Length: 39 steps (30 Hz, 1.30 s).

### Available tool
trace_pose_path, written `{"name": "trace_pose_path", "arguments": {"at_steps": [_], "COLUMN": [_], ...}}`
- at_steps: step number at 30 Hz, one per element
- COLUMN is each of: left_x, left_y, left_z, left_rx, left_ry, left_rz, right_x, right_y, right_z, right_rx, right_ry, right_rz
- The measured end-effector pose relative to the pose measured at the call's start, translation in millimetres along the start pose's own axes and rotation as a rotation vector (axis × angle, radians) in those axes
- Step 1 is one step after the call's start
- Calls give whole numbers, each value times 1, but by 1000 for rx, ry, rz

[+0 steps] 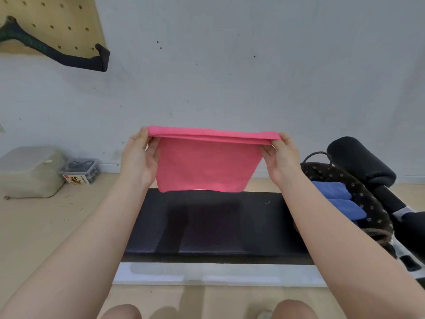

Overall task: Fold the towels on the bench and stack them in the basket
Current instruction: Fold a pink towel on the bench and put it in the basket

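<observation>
The soft pink cloth towel [207,164] hangs in the air above the black padded worktop [213,226]. The left hand [138,157] pinches 1 top corner and the right hand [280,157] pinches the other, fingers [268,149] curled on the folded edge. It looks light and floppy, so holding both corners keeps it flat. The dark dotted basket [358,194] sits just beside the worktop with blue folded towels [335,196] inside.

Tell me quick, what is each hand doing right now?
Left hand: closed, pinching the left top corner of the pink towel, held up above the bench.
Right hand: closed, pinching the towel's right top corner.
</observation>
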State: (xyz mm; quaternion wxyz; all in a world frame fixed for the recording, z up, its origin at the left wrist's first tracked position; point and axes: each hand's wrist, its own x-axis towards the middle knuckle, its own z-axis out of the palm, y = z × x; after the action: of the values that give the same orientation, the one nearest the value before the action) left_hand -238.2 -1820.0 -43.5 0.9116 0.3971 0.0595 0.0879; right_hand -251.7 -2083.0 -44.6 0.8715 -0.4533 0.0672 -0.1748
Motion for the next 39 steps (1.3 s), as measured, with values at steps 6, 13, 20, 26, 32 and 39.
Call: {"name": "trace_pose_path", "arguments": {"at_steps": [6, 13, 20, 26, 32, 39], "left_x": [-9, -54, -86, -111, -122, -110], "left_y": [-37, -79, -80, -77, -81, -80], "left_z": [-65, -141, -145, -162, -179, -163], "left_rx": [423, 840, 1070, 1330, 1419, 1102], "left_ry": [184, 273, 93, -124, -203, -274], "left_rz": [-220, -539, -328, -333, -191, -84], "right_x": [-30, -91, -128, -156, -162, -143], "right_y": [33, 86, 79, 70, 83, 86], "right_z": [-42, -117, -128, -149, -165, -149], "right_rx": [-712, -853, -812, -929, -909, -774], "right_ry": [207, 144, -1, -225, -113, -58], "right_rz": [91, 426, 375, 477, 451, 146]}}
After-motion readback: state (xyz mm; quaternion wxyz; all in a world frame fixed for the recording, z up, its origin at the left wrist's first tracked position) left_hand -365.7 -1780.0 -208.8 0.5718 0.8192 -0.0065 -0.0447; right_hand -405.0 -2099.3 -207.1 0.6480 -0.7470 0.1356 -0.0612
